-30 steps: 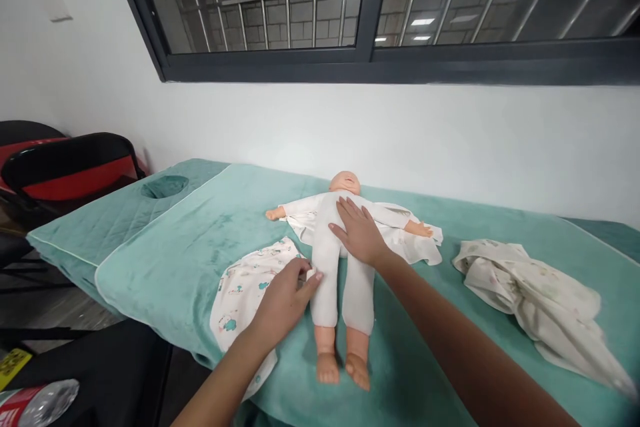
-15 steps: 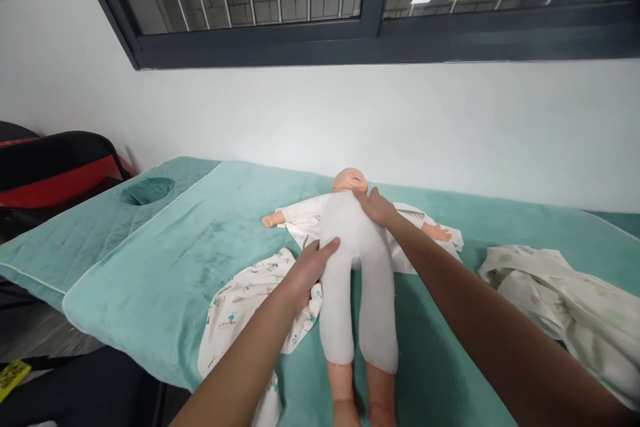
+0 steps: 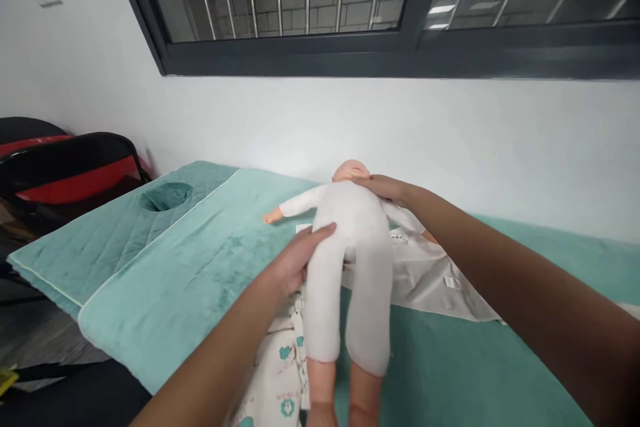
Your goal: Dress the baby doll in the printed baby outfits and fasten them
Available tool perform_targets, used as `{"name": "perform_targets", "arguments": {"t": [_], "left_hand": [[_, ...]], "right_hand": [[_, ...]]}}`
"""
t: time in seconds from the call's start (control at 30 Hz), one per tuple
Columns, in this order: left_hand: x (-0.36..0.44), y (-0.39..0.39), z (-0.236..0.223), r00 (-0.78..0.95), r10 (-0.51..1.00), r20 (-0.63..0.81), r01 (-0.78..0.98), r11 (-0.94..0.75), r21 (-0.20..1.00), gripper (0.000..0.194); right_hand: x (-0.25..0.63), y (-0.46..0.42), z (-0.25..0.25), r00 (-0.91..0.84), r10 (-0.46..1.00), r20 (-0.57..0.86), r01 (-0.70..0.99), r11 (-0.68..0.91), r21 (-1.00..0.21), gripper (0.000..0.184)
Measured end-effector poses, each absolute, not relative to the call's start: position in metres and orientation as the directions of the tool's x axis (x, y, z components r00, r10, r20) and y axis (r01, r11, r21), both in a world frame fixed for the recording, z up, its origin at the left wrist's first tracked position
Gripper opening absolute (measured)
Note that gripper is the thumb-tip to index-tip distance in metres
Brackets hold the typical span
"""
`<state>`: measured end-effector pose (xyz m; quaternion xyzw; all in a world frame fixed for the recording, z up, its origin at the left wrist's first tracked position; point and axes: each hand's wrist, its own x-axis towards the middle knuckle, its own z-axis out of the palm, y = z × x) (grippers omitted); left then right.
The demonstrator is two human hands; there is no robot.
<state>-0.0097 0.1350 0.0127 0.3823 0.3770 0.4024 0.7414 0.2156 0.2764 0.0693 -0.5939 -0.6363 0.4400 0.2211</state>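
A baby doll [image 3: 353,213] with a white cloth body lies face up, raised slightly over the green bed cover. Its feet are cut off by the lower edge. My left hand [image 3: 297,257] grips its hip, thumb on top and fingers underneath. At the neck and shoulder, my right hand [image 3: 387,188] holds the doll, its fingertips partly hidden by the head. A white garment [image 3: 440,280] is spread beneath and to the right of the doll. Below my left hand lies a white cloth [image 3: 280,367] printed with green figures, partly covered by my forearm.
The green bed cover [image 3: 200,260] stretches left to a padded end with a face hole [image 3: 166,197]. Black and red chairs [image 3: 80,173] stand at the left. A white wall [image 3: 260,120] and barred window [image 3: 300,0] rise behind the bed.
My right hand has gone from the doll's belly to its neck, and my left from the printed cloth to its hip. The doll has risen slightly; the white garment now spreads further right.
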Motion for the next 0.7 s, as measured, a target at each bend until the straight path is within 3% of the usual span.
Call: {"name": "perform_targets", "arguments": {"t": [0.17,0.27,0.37,0.53,0.63,0.7], "left_hand": [[-0.086,0.174,0.016,0.331,0.915,-0.230,-0.285,0.329,0.900,0.052],[-0.130,0.190,0.007,0.259,0.926,-0.275,-0.207,0.331,0.921,0.049],[-0.164,0.200,-0.008,0.175,0.949,-0.262,-0.127,0.286,0.950,0.047],[-0.194,0.216,-0.035,0.133,0.965,-0.226,-0.019,0.230,0.973,0.050],[-0.199,0.222,-0.040,0.073,0.991,-0.114,0.136,0.103,0.985,0.051],[-0.196,0.218,-0.032,-0.058,0.998,0.009,0.340,0.012,0.940,0.047]], "right_hand": [[0.138,0.323,0.072,-0.280,0.944,-0.173,0.532,0.002,-0.847,0.050],[0.088,0.345,0.053,-0.294,0.954,-0.055,0.507,0.107,-0.855,0.044],[0.052,0.358,0.028,-0.277,0.960,0.028,0.494,0.167,-0.853,0.052],[0.034,0.365,-0.001,-0.267,0.963,0.031,0.524,0.172,-0.834,0.071],[0.046,0.365,-0.008,-0.260,0.965,0.025,0.585,0.178,-0.792,0.081],[0.062,0.363,-0.012,-0.271,0.963,-0.005,0.712,0.197,-0.674,0.087]]}}
